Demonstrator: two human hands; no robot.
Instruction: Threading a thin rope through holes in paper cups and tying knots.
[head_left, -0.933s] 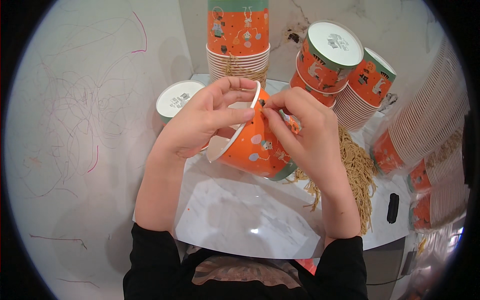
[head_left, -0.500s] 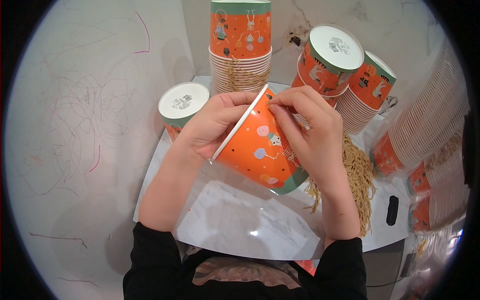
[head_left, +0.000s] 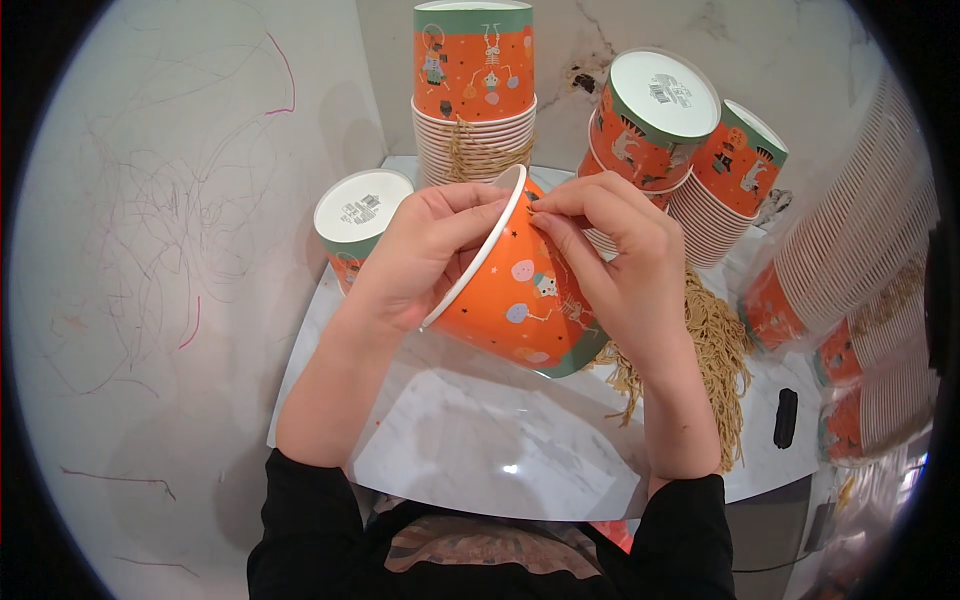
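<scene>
An orange paper tub [head_left: 510, 290] with a white rim, a green base band and party drawings is held tilted above the table, its opening turned to the left. My left hand [head_left: 425, 250] grips it at the rim, the fingers reaching into the opening. On the outer wall just below the rim, my right hand [head_left: 610, 235] has thumb and forefinger pinched together; whatever is between them is too small to make out. A heap of tan cords [head_left: 715, 360] lies on the table beside my right forearm.
A tall stack of upside-down tubs [head_left: 475, 75] with tan cord hanging on it stands at the back. More upturned stacks [head_left: 660, 100] lean at the back right, and one tub [head_left: 362, 205] sits left. Plastic-wrapped tub stacks [head_left: 840, 230] and a black object [head_left: 786, 419] are at right.
The tub has tipped slightly, so more of its opening shows and its base has risen a little. My left fingers have shifted at the rim; my right hand keeps its pinch.
</scene>
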